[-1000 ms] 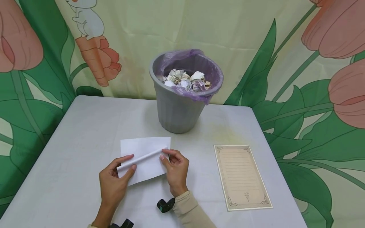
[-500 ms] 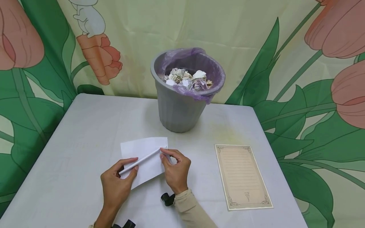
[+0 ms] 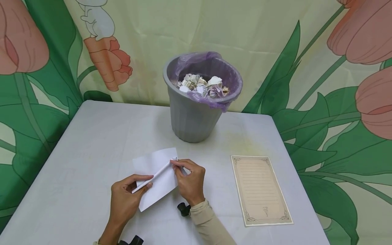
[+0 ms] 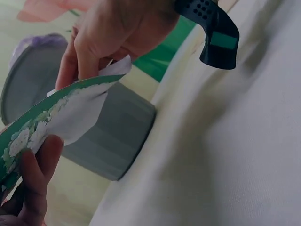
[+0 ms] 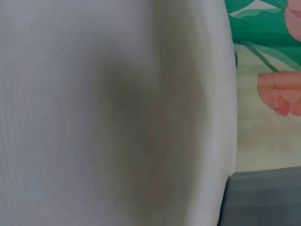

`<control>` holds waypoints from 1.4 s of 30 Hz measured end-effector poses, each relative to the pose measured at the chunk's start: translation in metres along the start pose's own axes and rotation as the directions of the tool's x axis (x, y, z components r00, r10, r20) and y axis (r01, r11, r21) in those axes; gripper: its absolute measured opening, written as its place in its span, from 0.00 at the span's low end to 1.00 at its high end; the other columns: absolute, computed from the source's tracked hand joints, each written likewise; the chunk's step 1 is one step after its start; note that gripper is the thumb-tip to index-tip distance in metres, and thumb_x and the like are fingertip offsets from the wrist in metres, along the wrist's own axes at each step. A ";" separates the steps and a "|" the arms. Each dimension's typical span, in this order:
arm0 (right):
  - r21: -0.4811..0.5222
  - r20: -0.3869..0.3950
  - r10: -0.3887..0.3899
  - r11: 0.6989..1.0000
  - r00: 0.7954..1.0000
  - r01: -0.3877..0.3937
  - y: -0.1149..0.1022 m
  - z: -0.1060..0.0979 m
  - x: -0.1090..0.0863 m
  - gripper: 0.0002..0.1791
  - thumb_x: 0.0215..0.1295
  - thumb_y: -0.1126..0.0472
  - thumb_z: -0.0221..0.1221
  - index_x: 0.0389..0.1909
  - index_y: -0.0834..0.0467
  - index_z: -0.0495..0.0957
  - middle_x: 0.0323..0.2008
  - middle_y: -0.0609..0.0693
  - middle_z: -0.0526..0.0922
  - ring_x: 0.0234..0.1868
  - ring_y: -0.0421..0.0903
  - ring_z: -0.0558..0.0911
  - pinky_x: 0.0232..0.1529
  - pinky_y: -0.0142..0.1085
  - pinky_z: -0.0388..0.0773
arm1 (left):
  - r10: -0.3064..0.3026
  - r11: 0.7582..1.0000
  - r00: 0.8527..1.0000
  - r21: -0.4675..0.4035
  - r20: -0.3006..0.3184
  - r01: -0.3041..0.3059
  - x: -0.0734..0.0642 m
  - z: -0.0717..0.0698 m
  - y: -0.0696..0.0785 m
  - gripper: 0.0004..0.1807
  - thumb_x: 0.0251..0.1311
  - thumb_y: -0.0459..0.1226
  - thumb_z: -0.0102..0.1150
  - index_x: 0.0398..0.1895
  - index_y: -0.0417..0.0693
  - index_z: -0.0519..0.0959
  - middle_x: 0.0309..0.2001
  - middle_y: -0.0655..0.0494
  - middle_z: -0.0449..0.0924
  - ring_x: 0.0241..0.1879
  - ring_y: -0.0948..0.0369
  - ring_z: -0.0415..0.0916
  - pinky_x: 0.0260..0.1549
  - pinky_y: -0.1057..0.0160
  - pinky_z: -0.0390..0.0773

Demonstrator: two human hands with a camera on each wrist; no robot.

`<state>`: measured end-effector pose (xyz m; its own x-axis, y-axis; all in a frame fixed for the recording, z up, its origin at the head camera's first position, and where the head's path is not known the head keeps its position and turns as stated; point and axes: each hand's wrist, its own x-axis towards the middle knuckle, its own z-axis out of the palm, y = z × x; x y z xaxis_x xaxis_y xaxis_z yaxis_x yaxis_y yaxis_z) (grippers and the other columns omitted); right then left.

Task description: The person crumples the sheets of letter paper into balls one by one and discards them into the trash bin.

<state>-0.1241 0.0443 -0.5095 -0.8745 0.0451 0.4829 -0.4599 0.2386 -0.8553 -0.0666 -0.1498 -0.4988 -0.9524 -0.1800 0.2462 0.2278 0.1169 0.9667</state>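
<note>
Both hands hold a sheet of paper (image 3: 163, 190) above the table, white on the side seen in the head view. A narrow rolled edge (image 3: 158, 174) runs across it diagonally. My left hand (image 3: 127, 195) pinches the lower-left end of this roll between thumb and fingers. At the upper-right end my right hand (image 3: 191, 180) pinches it with thumb and index finger. In the left wrist view, a green band with white flowers (image 4: 35, 134) shows along the paper's curved edge. The right wrist view shows neither hand nor paper.
A grey bin (image 3: 196, 119) with a purple liner (image 3: 231, 81) stands at the back, holding crumpled paper (image 3: 199, 85). A lined beige letter sheet (image 3: 260, 190) lies at the right of the white-covered table (image 3: 92, 146). Behind hangs a tulip-patterned cloth (image 3: 269, 27).
The paper has turned so its roll slopes more steeply. My left hand has shifted slightly right and down; my right hand keeps its pinch at the upper end.
</note>
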 end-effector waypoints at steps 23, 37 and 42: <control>0.274 0.183 0.073 0.954 0.980 -0.122 -0.001 -0.023 0.013 0.10 0.62 0.80 0.67 0.39 0.66 0.91 0.39 0.62 0.91 0.48 0.47 0.88 0.60 0.36 0.85 | -0.027 0.999 0.994 -0.025 0.104 0.030 0.013 0.006 0.007 0.16 0.49 0.23 0.80 0.44 0.38 0.91 0.46 0.59 0.87 0.49 0.62 0.81 0.38 0.71 0.85; 0.407 0.249 0.121 0.887 0.961 -0.218 0.005 -0.033 0.017 0.06 0.61 0.75 0.71 0.36 0.76 0.86 0.36 0.76 0.86 0.42 0.41 0.90 0.48 0.32 0.86 | -0.058 0.994 0.996 -0.089 0.062 0.064 0.010 0.015 0.007 0.20 0.48 0.19 0.78 0.48 0.34 0.89 0.46 0.57 0.89 0.47 0.60 0.82 0.42 0.70 0.83; 0.408 0.290 0.122 0.881 0.949 -0.238 0.006 -0.037 0.020 0.08 0.61 0.75 0.71 0.38 0.76 0.86 0.37 0.74 0.88 0.43 0.43 0.90 0.48 0.31 0.85 | -0.037 0.991 0.995 -0.121 0.088 0.047 0.010 0.018 0.003 0.23 0.49 0.19 0.77 0.51 0.34 0.88 0.50 0.56 0.85 0.50 0.60 0.81 0.45 0.72 0.83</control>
<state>-0.1390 0.0823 -0.4979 -0.9307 -0.2098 0.2997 -0.2600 -0.1967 -0.9454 -0.0789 -0.1334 -0.4952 -0.9742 -0.0978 0.2033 0.2053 -0.0110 0.9786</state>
